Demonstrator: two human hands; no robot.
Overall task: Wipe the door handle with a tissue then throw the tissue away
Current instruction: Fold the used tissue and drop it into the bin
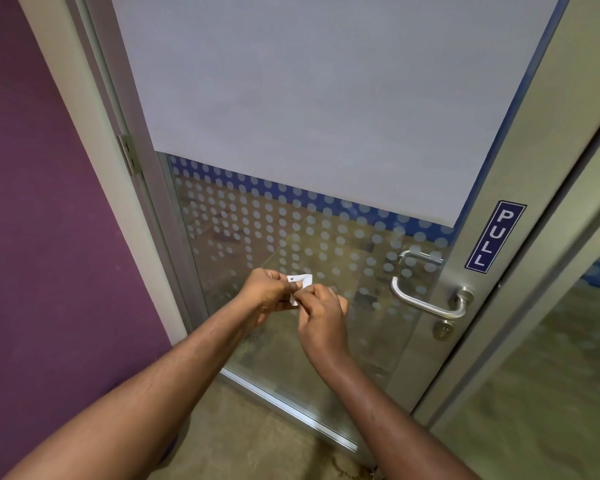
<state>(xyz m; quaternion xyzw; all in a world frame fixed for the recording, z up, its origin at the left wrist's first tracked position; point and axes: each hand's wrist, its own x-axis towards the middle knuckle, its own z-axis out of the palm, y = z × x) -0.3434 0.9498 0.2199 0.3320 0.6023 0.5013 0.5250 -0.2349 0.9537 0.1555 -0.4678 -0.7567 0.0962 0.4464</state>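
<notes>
A small white tissue (299, 282) is pinched between my left hand (269, 296) and my right hand (321, 313), both raised in front of the glass door. Only a folded corner of the tissue shows above my fingers. The silver lever door handle (426, 303) sits to the right of my hands, on the metal door frame, apart from them. A round keyhole (444, 329) lies just below the handle.
The glass door (291, 98) has a frosted upper panel and a dotted band lower down. A blue PULL sticker (495, 236) is above the handle. A purple wall (42, 237) stands on the left, with a hinge (128, 154) on the frame. Brownish floor lies below.
</notes>
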